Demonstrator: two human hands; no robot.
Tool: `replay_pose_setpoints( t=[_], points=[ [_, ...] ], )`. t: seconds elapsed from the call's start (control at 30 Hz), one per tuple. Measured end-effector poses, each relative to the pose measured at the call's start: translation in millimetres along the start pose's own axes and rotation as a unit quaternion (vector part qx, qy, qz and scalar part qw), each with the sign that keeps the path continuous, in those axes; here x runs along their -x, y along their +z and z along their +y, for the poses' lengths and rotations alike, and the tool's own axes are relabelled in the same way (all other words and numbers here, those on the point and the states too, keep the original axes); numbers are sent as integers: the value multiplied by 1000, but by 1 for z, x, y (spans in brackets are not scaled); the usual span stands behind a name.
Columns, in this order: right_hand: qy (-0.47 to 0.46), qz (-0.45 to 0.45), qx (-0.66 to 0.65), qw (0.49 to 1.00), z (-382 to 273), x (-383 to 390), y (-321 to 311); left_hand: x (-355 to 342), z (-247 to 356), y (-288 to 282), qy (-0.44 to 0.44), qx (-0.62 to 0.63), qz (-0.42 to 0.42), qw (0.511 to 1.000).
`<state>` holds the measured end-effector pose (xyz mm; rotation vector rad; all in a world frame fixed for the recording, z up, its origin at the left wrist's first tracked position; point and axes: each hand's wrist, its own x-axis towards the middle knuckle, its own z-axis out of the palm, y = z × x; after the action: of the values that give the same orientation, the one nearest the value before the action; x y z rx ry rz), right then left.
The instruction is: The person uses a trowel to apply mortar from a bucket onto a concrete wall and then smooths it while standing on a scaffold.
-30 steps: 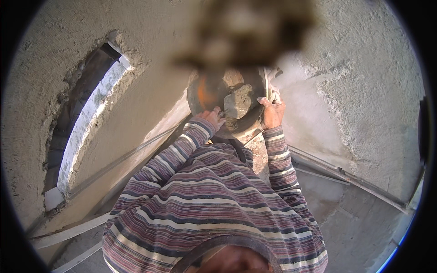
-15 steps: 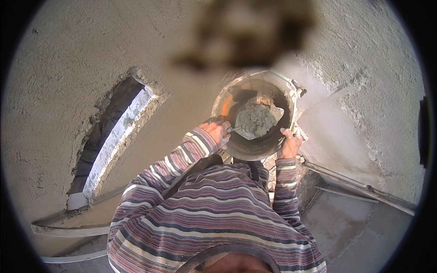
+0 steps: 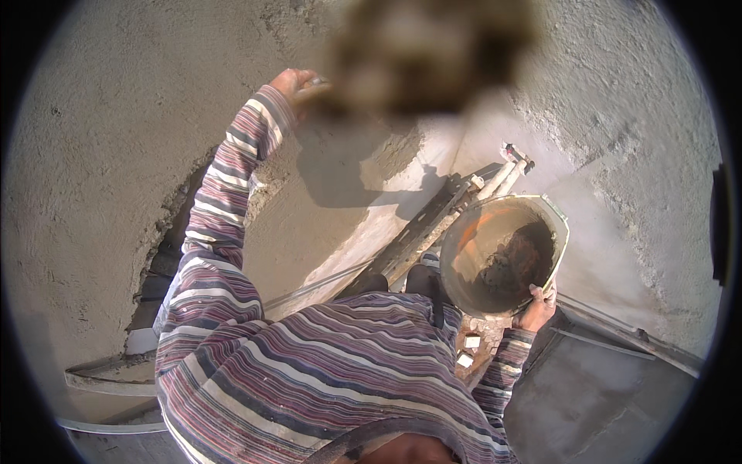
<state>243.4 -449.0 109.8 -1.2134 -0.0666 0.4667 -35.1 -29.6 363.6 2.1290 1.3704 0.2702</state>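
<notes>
My left hand (image 3: pixel 291 83) is raised at the upper left, closed around the handle of a trowel (image 3: pixel 313 87). A dark blurred patch hides the trowel's blade and any load on it. My right hand (image 3: pixel 537 309) grips the near right rim of a round bucket (image 3: pixel 456 282), thumb over the edge. The bucket is held tilted, its mouth showing. Grey wet mortar (image 3: pixel 514 267) lies in its bottom, with orange smears on the inner wall.
A rough plastered wall (image 3: pixel 85 178) spreads across the left, with a ragged-edged opening (image 3: pixel 151 298) partly behind my left arm. Wooden planks (image 3: pixel 433 232) run diagonally beside the bucket. White pieces (image 3: pixel 464 360) lie on the ground below. A pole (image 3: pixel 595 315) crosses at right.
My left hand has lifted the mortar-loaded trowel out of the bucket and swung up and left toward the wall. The bucket, in my right hand, has moved right and down.
</notes>
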Motion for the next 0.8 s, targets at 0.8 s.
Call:
replay_pose_setpoints(
  t=[0.8],
  points=[
    [-194,-212,195,938,-100,-3,150,100,24,228,445,-434,75,780]
  ],
)
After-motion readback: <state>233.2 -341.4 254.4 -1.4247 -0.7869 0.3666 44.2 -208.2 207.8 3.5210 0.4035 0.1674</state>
